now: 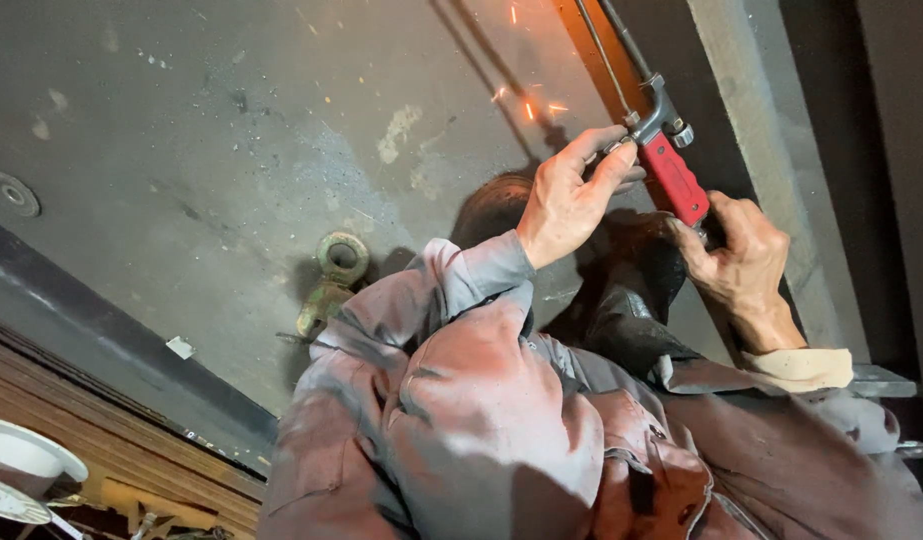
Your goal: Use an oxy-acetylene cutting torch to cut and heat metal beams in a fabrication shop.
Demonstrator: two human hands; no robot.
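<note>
A cutting torch (671, 170) with a red handle and two thin metal tubes runs up toward an orange glow at the top edge. My left hand (571, 195) grips the torch at its metal valve block, thumb and fingers closed on it. My right hand (741, 255) holds the lower end of the red handle. Orange sparks (528, 107) scatter on the grey concrete floor (231, 120) just left of the tubes. Both my sleeves, grey and stained, reach up from the bottom of the frame.
A rusty metal ring fitting (338, 265) lies on the floor left of my arm. A round disc (13, 192) sits in the floor at far left. A dark steel strip (101, 340), wooden planks and white bowl-shaped objects (26, 460) lie at lower left. A pale concrete beam (751, 110) runs along the right.
</note>
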